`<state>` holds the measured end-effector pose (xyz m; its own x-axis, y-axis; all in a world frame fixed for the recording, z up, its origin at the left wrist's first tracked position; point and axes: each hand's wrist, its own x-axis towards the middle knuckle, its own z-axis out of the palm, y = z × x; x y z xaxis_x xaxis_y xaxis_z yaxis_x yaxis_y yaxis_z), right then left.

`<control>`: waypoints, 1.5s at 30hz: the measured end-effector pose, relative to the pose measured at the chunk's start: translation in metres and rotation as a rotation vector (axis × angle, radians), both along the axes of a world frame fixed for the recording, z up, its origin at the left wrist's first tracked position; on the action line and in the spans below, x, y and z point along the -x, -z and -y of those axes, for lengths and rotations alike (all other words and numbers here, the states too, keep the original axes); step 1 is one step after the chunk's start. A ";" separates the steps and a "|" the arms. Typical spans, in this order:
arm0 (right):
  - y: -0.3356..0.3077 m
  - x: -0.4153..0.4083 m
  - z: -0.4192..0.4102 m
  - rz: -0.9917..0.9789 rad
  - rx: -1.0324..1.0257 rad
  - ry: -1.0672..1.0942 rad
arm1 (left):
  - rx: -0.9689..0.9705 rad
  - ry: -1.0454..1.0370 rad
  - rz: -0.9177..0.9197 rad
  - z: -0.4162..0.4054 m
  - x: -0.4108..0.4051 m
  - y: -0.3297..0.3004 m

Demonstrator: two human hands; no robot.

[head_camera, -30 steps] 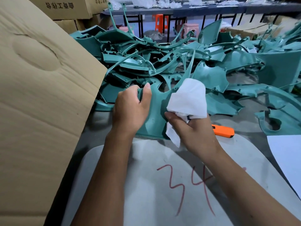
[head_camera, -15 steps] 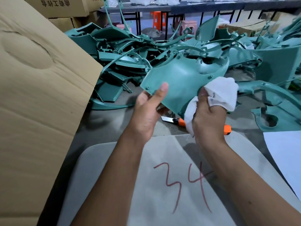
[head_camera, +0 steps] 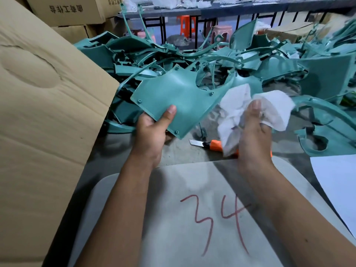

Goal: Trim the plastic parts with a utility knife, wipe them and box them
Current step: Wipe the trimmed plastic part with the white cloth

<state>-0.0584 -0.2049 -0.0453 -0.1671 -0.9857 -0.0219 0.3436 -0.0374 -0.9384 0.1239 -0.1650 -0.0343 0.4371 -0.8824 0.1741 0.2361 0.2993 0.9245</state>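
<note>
My left hand (head_camera: 152,130) grips the lower left edge of a flat teal plastic panel (head_camera: 179,97), thumb on its upper face, holding it tilted above the floor. My right hand (head_camera: 252,132) clutches a crumpled white cloth (head_camera: 269,108) just right of the panel, at the panel's right tip. An orange utility knife (head_camera: 212,144) with its blade out lies on the floor under the hands, partly hidden by the cloth and right hand. A big heap of teal plastic parts (head_camera: 221,56) lies behind.
A large cardboard box flap (head_camera: 44,116) rises on the left. A grey board marked "34" (head_camera: 192,209) lies in front of me. White sheet (head_camera: 337,185) at right. Stacked cartons (head_camera: 73,12), tables and stools stand at the back.
The left hand turned the panel from upright to flat and lifted it up and left. The right hand with the cloth slid off the panel face toward its right end. The knife blade came into view.
</note>
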 end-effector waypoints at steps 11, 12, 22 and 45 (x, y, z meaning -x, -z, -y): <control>-0.010 0.000 -0.003 -0.142 0.075 -0.157 | -0.037 0.247 0.112 -0.005 -0.004 -0.007; -0.013 0.004 0.000 -0.073 -0.005 -0.145 | -0.071 0.262 0.125 -0.009 -0.015 -0.006; -0.010 0.003 -0.002 0.081 0.058 -0.297 | -0.132 0.286 0.170 -0.016 -0.018 0.000; -0.014 0.015 -0.022 -0.339 0.314 -0.137 | -0.452 0.528 -0.436 -0.005 0.011 -0.007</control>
<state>-0.0736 -0.1825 -0.0315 0.0182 -0.9494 0.3136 0.0418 -0.3127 -0.9489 0.1129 -0.1601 -0.0269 -0.1090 -0.9350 -0.3374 0.6077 -0.3313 0.7217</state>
